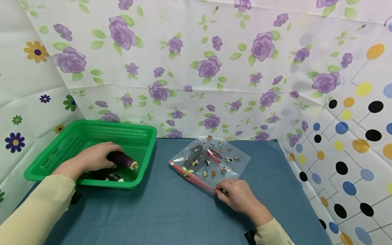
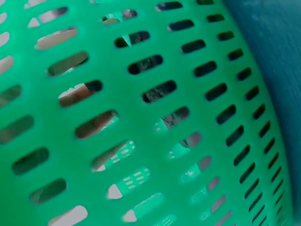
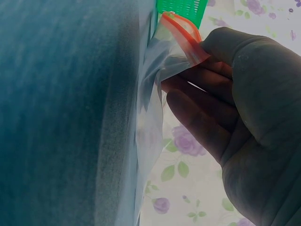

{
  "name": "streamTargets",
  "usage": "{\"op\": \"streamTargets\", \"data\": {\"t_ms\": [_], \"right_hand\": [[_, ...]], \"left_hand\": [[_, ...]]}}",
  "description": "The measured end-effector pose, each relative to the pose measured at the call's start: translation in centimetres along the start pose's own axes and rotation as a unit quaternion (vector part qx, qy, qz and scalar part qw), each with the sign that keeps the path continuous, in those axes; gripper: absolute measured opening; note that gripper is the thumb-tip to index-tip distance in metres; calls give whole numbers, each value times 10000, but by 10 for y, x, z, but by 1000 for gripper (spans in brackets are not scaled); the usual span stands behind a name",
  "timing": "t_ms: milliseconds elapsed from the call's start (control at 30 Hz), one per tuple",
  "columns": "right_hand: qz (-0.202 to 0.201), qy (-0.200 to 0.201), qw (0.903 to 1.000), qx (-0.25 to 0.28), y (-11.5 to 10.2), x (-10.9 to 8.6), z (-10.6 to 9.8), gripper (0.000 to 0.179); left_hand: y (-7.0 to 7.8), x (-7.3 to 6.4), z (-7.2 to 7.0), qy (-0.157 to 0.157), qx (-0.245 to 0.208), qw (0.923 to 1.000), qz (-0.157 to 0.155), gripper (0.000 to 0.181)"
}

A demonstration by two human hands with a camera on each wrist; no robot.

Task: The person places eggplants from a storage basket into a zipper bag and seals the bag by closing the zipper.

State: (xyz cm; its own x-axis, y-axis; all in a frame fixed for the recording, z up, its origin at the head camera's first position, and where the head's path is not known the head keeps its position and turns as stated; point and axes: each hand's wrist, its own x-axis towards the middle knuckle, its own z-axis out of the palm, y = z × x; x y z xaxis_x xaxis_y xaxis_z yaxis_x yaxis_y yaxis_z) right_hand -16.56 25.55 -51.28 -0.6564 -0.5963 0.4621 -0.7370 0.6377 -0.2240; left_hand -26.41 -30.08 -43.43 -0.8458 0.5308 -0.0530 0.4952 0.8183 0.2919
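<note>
In the head view my left hand (image 1: 96,157) reaches into a green plastic basket (image 1: 150,149) and grips a dark purple eggplant (image 1: 122,160) whose pale stem end points right. Below it in the basket lies another dark eggplant (image 1: 113,176), partly covered by the hand. My right hand (image 1: 237,195) pinches the near corner of a clear zip bag (image 1: 237,160) at its red zip edge. Inside the bag rests a dark, long eggplant (image 1: 194,154) with a green stem end. The right wrist view shows the thumb and fingers of the right hand (image 3: 225,89) on the red strip.
A blue cloth (image 1: 171,214) covers the table. Floral sheets (image 1: 183,68) hang behind it, and a dotted sheet (image 1: 352,163) stands along the right side. The slotted basket wall (image 2: 113,113) fills most of the left wrist view, hiding the left hand's fingers there.
</note>
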Motion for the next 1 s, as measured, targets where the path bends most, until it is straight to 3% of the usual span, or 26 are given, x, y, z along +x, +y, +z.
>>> {"op": "streamTargets", "data": {"t_ms": [500, 733, 1000], "right_hand": [[-31, 47, 10000, -57, 1, -1, 1, 13], [-97, 38, 9999, -45, -1, 4, 2, 12], [-39, 20, 10000, -55, -2, 2, -1, 13]], "left_hand": [[19, 2, -5, 281, -528, 9982, -45, 56], [25, -1, -5, 591, -722, 9953, -258, 56], [41, 1, -8, 792, -909, 9913, -534, 62]]}}
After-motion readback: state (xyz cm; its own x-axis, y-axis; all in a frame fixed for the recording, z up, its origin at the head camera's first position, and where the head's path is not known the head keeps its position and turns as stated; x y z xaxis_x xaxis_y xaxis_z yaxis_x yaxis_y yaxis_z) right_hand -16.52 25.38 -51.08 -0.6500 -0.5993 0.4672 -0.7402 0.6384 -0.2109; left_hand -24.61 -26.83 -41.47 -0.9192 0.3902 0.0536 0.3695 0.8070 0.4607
